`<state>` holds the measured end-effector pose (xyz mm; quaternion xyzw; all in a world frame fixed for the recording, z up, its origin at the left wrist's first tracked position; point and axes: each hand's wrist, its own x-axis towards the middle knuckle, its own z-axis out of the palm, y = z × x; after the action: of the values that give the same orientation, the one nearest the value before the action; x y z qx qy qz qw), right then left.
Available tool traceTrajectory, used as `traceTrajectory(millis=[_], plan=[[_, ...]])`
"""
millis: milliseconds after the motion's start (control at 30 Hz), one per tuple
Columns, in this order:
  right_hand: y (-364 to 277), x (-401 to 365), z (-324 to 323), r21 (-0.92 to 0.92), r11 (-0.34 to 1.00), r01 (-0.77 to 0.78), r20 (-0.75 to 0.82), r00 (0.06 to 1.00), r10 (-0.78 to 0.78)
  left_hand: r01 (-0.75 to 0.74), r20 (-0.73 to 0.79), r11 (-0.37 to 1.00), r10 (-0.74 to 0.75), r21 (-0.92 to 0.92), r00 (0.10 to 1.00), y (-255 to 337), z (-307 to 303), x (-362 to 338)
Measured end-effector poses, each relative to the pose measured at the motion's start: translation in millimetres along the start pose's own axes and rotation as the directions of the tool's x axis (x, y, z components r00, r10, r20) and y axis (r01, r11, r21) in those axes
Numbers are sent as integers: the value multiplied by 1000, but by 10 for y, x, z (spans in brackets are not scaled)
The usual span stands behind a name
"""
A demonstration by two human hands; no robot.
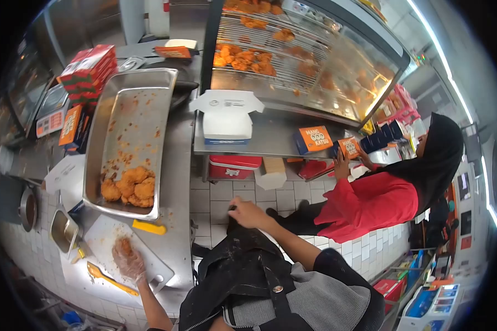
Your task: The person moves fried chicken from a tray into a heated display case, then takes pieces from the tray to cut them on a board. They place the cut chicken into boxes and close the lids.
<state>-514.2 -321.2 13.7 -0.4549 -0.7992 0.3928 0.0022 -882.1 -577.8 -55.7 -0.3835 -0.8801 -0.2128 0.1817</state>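
Note:
My left hand [128, 261], in a clear plastic glove, is closed round a piece of fried chicken [123, 246] over a white cutting board [107, 236]. An orange-yellow utensil [111, 279] lies beside it, and a yellow-handled tool [149, 227] rests above the board's right side. Beyond, a large metal tray [135, 118] holds several fried pieces [130, 187] at its near end. My bare right hand [247, 214] hangs in front of my apron, its fingers curled round something small and dark that I cannot make out.
An open white box [227, 124] stands on the metal shelf below a glass display case [309, 55] of fried chicken. At right a person in red [370, 201] handles orange boxes [349, 148]. Red boxes [88, 71] are stacked at the back left.

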Motion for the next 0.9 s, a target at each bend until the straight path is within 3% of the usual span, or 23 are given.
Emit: traceTrajectory(millis=[33,67,100,133,167,200,233,267,300,367,433,467,500,533,600,633,700,733,800,833,867,900], plan=[[248,-47,-85,-24,997,-79,-35,996,78,-21,4,1000,21,6,1000,-97,76,-44],[446,-89,-183,-46,987,-153,-69,986,150,121,9,992,-120,-30,993,-295,207,-71],[589,-152,-303,2,977,-211,-57,976,211,264,17,963,-264,-60,964,-11,3,145],[729,-211,-415,44,964,-263,-32,964,265,480,309,860,-511,176,802,227,-276,385],[864,-282,-490,-10,964,-264,-82,961,263,486,293,850,-526,201,799,158,-237,318],[1006,-334,-529,-61,964,-259,-133,959,249,666,200,663,-641,-343,741,-168,-51,195],[1185,-371,-587,-28,969,-246,-115,964,242,542,172,283,-747,-791,642,-686,190,10],[1352,-393,-647,5,972,-235,-98,967,235,311,209,72,-595,-948,776,-1900,685,-342],[1479,-407,-704,19,977,-214,-81,973,215,302,185,99,-602,-948,777,-1332,220,-228],[1659,-434,-869,140,905,-401,-2,914,405,515,373,57,-622,-855,688,512,-705,681],[1788,-386,-1010,62,924,-377,-35,925,379,512,363,220,-483,-830,797,1687,-741,1270],[1830,-364,-1054,-3,932,-362,-72,930,360,533,471,99,-352,-841,809,1859,-439,1321],[1872,-312,-1093,-9,935,-354,-55,934,353,617,642,-232,-43,-752,766,2386,-439,1590],[1910,-223,-1141,-19,949,-315,-51,948,314,710,723,-192,3,-678,691,3077,-440,1784],[1869,-36,-1285,-24,963,-268,-53,962,266,788,786,-161,91,-594,611,3796,183,1900],[1758,20,-1404,82,961,-266,-43,962,270,787,740,-181,270,-589,616,3996,579,1935],[1643,89,-1570,202,942,-268,-55,957,284,729,779,278,251,-626,574,4481,1214,2016],[1614,93,-1615,245,935,-258,-92,953,287,723,777,287,276,-629,566,4679,1303,2016],[1643,28,-1657,290,920,-263,-142,939,313,226,632,708,383,-670,673,4988,1472,1979],[1680,-57,-1652,332,908,-254,-195,924,330,223,632,701,401,-678,663,4928,1782,1917],[1721,-143,-1659,367,898,-241,-246,906,343,-139,444,744,526,-654,726,4758,2243,1821],[1782,-224,-1649,366,897,-248,-253,901,353,-475,252,708,661,-523,707,4681,2492,1754]])
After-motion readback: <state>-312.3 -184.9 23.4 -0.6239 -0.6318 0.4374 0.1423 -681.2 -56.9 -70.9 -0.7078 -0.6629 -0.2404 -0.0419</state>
